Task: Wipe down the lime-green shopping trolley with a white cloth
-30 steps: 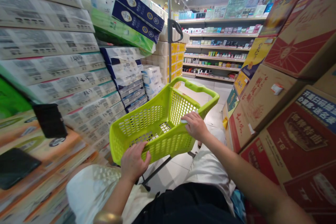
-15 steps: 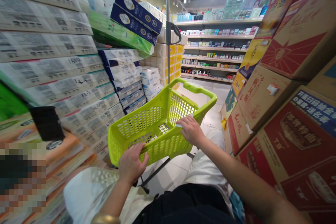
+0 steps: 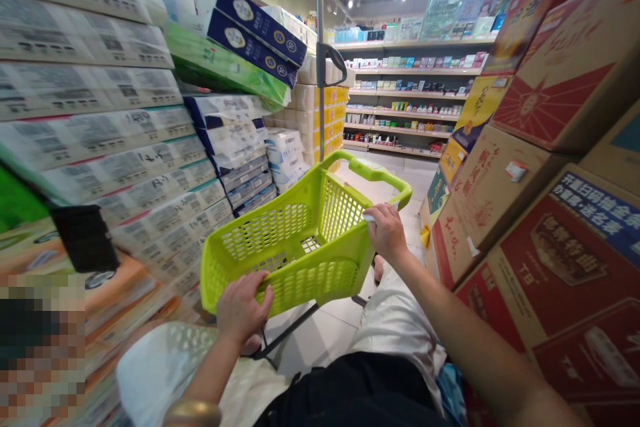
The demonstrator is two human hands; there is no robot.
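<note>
A lime green plastic shopping basket (image 3: pixel 280 240) tilts in front of me over my lap. My left hand (image 3: pixel 240 310) grips its near rim, fingers curled over the edge. My right hand (image 3: pixel 386 232) is closed on the right rim, pressing a small white cloth or wipe (image 3: pixel 369 218) against the plastic. The basket's green handle (image 3: pixel 373 172) points away from me. A grey pull rod with a black grip (image 3: pixel 326 60) rises behind the basket. The inside of the basket holds nothing that I can see.
Stacked packs of tissue and toilet paper (image 3: pixel 125 127) wall the left side. Red and brown cardboard cartons (image 3: pixel 540 200) pile up on the right. A narrow tiled aisle (image 3: pixel 395 180) runs ahead to shelves of small bottles (image 3: pixel 415 107).
My right hand with the white cloth has slid along the right rim away from me, toward the handle. The basket has shifted slightly left and lower at its near end.
</note>
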